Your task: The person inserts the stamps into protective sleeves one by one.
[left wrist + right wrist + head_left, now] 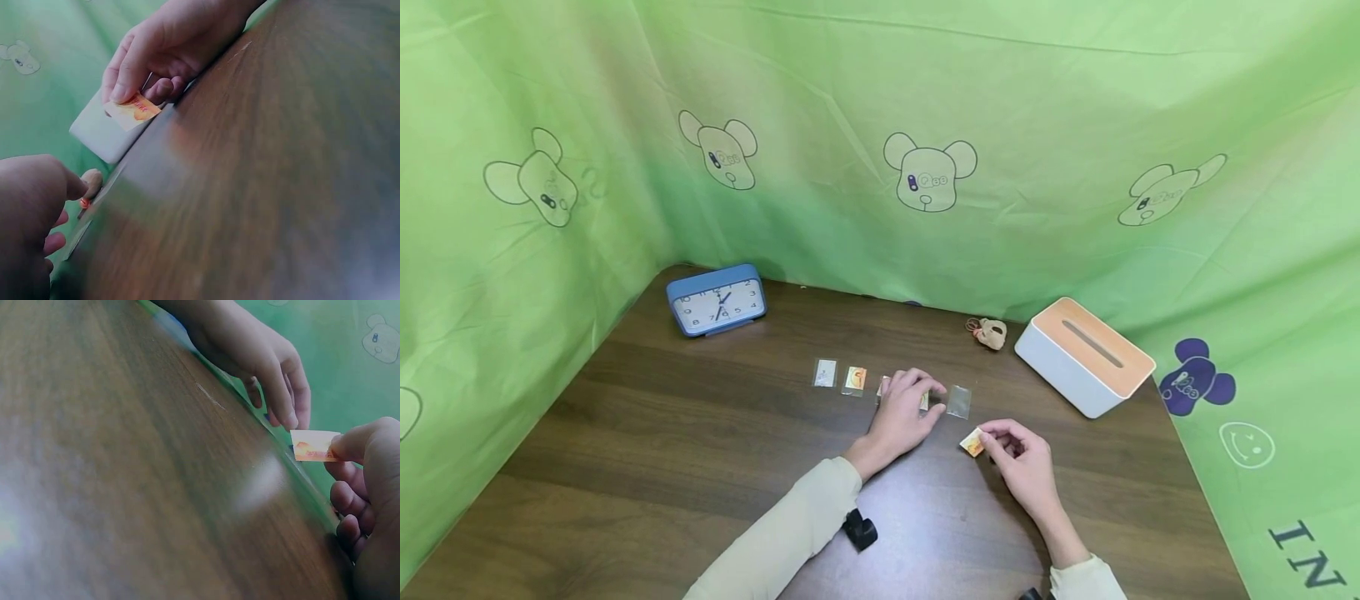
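Observation:
My right hand (1024, 468) pinches a small orange and white printed card (972, 442) between thumb and fingers, a little above the table. In the right wrist view that card (314, 442) is held by one edge, its printed face showing. My left hand (901, 415) reaches over a row of small clear bags, fingers spread loosely and gripping nothing. Under it, two bags with cards are partly hidden. To its left lie a bag with a whitish card (825, 372) and one with an orange card (854, 379). A clear bag (958, 402) without a card lies just beyond its fingertips.
A white tissue box with an orange top (1082, 358) stands at the back right, beside a small beige object with a red cord (989, 333). A blue clock (718, 301) is at the back left. Green printed cloth (820, 225) hangs behind the wooden table (647, 450).

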Tool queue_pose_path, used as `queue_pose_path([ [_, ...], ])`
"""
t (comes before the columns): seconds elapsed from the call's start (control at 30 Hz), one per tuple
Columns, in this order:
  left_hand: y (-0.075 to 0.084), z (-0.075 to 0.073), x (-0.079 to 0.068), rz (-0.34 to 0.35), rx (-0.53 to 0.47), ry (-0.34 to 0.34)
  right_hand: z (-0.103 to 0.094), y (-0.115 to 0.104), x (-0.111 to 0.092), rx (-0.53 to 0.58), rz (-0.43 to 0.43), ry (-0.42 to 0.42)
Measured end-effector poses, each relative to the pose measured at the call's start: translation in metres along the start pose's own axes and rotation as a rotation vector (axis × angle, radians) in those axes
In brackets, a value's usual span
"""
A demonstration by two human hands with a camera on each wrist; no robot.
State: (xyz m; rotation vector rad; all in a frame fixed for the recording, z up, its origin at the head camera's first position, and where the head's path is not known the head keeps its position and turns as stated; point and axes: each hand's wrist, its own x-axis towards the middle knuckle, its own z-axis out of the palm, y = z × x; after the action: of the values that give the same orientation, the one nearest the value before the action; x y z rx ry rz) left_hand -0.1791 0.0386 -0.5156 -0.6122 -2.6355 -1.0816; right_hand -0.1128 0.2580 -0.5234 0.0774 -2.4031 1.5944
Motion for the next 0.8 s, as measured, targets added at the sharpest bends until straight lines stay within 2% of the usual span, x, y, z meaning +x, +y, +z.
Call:
queue_pose_path([
  [0.33, 0.005, 0.01, 0.008, 0.059, 0.164, -0.039, 0.001, 0.0, 0.0, -0.014, 0.003, 0.001],
  [0.57, 0.005, 0.013, 0.01, 0.051, 0.277, -0.072, 0.001, -0.005, -0.001, -0.027, 0.003, 0.008],
  [0.67, 0.005, 0.013, 0.009, 0.053, 0.29, -0.069, 0.002, -0.013, -0.003, -0.024, 0.001, 0.013],
  [0.8, 0.003, 0.012, 0.007, 0.046, 0.255, -0.071, 0.003, -0.022, -0.004, -0.017, -0.001, 0.015],
])
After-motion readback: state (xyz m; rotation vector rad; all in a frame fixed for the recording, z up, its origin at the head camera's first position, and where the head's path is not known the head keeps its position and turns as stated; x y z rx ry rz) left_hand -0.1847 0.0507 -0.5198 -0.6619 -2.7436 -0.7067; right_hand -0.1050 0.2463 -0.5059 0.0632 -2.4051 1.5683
